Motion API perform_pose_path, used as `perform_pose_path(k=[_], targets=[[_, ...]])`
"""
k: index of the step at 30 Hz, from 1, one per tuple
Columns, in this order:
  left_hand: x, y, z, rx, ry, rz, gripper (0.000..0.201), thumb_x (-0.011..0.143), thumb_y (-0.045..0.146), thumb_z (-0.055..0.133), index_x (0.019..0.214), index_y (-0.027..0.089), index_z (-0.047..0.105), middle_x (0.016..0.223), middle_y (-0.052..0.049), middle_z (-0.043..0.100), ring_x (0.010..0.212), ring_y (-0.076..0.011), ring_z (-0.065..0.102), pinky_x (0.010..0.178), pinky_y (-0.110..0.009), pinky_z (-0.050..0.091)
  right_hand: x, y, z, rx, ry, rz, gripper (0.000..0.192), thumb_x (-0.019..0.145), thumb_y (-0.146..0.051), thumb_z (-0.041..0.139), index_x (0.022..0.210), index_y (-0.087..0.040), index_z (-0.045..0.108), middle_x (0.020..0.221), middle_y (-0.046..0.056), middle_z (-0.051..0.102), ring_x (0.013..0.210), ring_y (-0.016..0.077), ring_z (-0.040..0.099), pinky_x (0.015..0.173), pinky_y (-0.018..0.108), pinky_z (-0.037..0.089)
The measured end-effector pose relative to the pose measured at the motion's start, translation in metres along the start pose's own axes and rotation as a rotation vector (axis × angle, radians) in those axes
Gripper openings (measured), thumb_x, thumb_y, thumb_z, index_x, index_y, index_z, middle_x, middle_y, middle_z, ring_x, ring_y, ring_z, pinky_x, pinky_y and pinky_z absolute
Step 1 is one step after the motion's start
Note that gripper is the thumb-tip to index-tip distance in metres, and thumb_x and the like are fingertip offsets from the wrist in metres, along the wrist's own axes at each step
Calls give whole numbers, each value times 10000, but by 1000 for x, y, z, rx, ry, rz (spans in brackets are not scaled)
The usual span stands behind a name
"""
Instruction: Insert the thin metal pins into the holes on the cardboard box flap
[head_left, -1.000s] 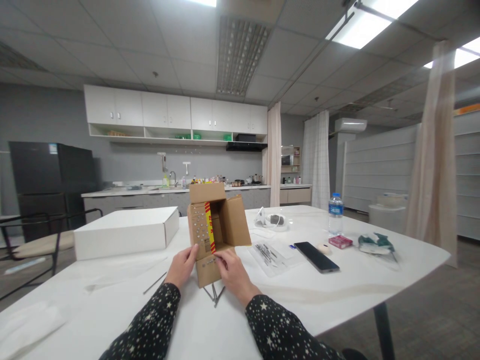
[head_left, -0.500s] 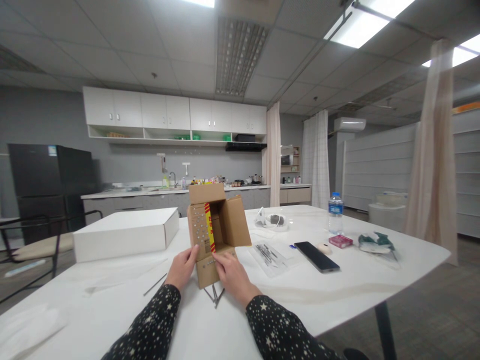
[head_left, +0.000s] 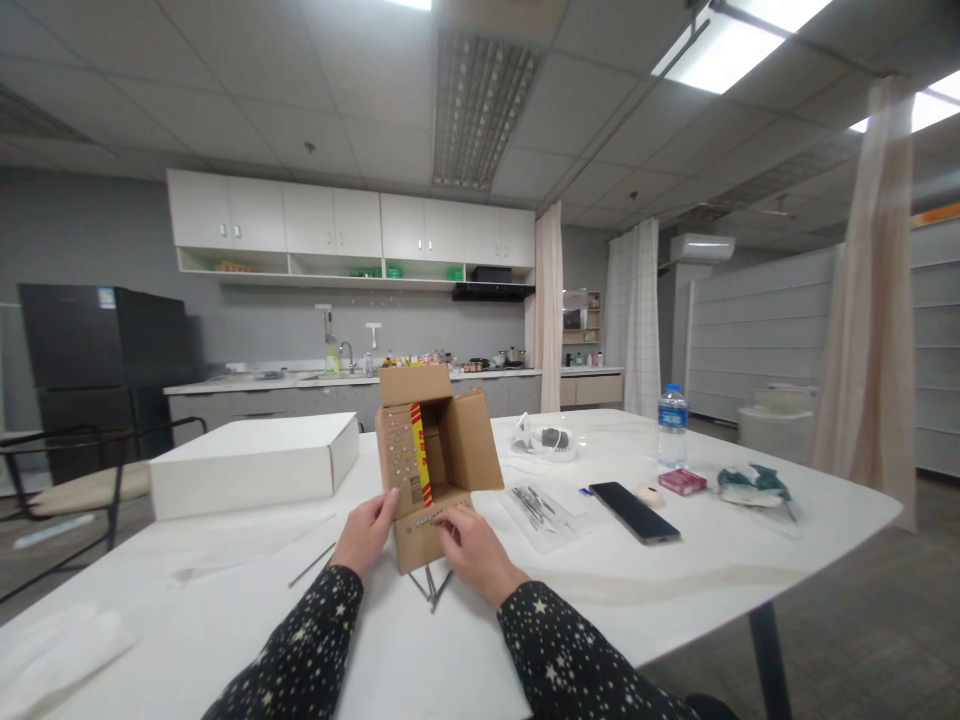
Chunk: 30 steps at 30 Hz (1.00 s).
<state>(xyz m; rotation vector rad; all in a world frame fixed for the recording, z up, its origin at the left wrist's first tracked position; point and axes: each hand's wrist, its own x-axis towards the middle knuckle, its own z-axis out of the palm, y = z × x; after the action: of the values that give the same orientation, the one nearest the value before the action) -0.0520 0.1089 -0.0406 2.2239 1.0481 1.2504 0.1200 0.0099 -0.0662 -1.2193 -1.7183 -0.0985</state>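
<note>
A small brown cardboard box [head_left: 450, 450] stands open on the white table [head_left: 675, 590], flaps spread, with a red and yellow strip on its left flap. My left hand [head_left: 366, 535] holds the left side of the box's lower flap. On the front of that lower flap rests my right hand [head_left: 471, 545], fingertips pressing a row of small metal pieces. Thin metal rods [head_left: 431, 585] lie on the table under the box, between my hands.
A flat white box [head_left: 251, 465] lies to the left. To the right lie a clear bag of metal tools [head_left: 536, 510], a black phone [head_left: 634, 513], a water bottle [head_left: 672, 427], a small red packet [head_left: 681, 483] and a crumpled wrapper [head_left: 750, 487]. A chair [head_left: 67, 490] stands at far left.
My right hand has slid slightly right along the lower flap. The box and my left hand have stayed in place.
</note>
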Motion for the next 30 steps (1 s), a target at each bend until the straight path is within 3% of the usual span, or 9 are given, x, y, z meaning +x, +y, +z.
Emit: perform_pose_path(k=[5, 9, 20, 30], targets=[[0, -1, 0, 33, 0, 2, 554, 819, 594, 350, 715, 135, 642, 678, -33, 649, 655, -155, 524, 617, -235, 387, -5, -5, -2, 36, -100, -3, 119, 781, -138, 536, 782, -185, 645, 792, 23, 605, 738, 143, 562, 702, 258, 459], [0, -3, 1, 76, 8, 0, 548, 820, 592, 351, 684, 138, 625, 636, -21, 624, 612, -141, 494, 576, -231, 358, -9, -10, -3, 63, -171, -20, 73, 760, -189, 590, 791, -190, 656, 818, 15, 606, 738, 131, 566, 702, 237, 452], [0, -5, 2, 86, -15, 3, 536, 831, 584, 348, 682, 144, 615, 640, -11, 615, 613, -131, 478, 586, -227, 347, -11, -14, -7, -82, -389, -57, 307, 706, -425, 683, 918, -204, 706, 919, 45, 642, 872, 185, 556, 834, 278, 393], [0, -6, 2, 66, -16, -13, 543, 823, 589, 354, 691, 138, 624, 648, -26, 630, 629, -145, 500, 600, -234, 365, -12, -11, -4, -107, -419, -67, 338, 699, -473, 684, 917, -215, 700, 924, 41, 619, 866, 184, 544, 824, 273, 383]])
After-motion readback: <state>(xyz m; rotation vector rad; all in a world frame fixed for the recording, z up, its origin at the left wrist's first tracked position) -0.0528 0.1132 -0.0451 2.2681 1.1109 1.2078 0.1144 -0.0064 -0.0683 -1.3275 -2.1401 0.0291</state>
